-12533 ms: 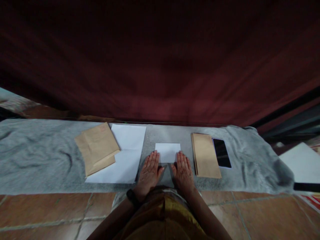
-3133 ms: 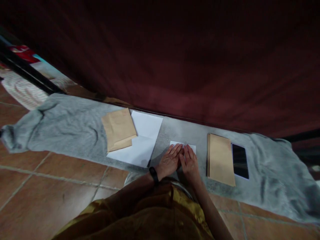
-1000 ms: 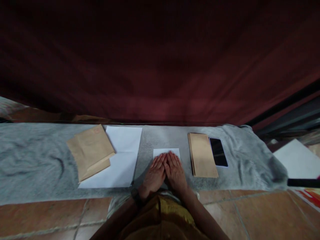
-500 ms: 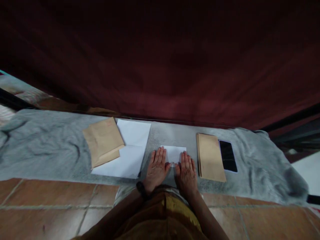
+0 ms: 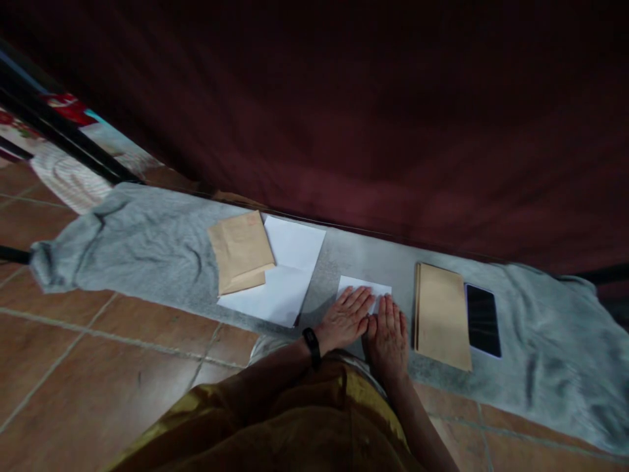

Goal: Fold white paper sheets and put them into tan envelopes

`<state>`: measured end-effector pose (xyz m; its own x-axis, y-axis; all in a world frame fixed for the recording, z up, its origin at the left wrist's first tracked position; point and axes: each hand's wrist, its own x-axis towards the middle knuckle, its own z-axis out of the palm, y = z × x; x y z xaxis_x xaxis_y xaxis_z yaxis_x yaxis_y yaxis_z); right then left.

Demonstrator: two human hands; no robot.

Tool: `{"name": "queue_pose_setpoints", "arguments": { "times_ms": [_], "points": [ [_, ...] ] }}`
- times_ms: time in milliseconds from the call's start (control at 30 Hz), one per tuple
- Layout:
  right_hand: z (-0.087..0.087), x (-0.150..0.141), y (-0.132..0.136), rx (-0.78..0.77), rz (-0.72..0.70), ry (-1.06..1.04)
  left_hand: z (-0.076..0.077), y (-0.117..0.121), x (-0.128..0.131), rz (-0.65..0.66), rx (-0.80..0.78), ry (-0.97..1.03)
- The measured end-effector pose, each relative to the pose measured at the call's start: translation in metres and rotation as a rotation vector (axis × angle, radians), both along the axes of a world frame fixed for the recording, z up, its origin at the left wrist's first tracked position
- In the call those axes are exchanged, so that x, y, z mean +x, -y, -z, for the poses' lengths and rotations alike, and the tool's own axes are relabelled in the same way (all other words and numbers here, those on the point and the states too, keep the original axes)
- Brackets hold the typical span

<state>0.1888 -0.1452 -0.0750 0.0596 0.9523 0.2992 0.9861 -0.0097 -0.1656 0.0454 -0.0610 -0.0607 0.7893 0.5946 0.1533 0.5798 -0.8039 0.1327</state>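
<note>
A small folded sheet of white paper (image 5: 348, 283) lies on the grey cloth right in front of me, its lower part hidden under my hands. My left hand (image 5: 346, 318) rests flat across it, fingers stretched out toward the upper right. Beside it, my right hand (image 5: 387, 334) lies flat on the paper's right part, its fingers pointing away from me. The two hands nearly touch at the thumbs. To the right, close to my right hand, is a stack of brown envelopes (image 5: 442, 314).
Left of my hands are larger white sheets (image 5: 295, 252) with brown envelopes (image 5: 242, 246) on top. A phone (image 5: 483, 319) lies beside the right stack. The grey cloth (image 5: 147, 242) covers a narrow surface. A dark red curtain (image 5: 368, 144) hangs behind it; tiled floor (image 5: 113, 373) is below.
My left hand has slid rightward across the small paper, closer to my right hand, and now covers its middle. The whole view has turned and tilted, showing more floor on the left.
</note>
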Motion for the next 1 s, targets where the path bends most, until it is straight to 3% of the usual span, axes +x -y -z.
{"name": "queue_pose_setpoints", "arguments": {
  "times_ms": [667,1000],
  "points": [
    [0.007,-0.001,-0.004,0.022,0.076,-0.06,0.012,-0.018,-0.025,-0.335,-0.019,-0.005],
    [0.001,-0.028,-0.042,-0.009,-0.151,-0.178,0.011,-0.021,-0.027,-0.298,0.009,-0.021]
  ]
}}
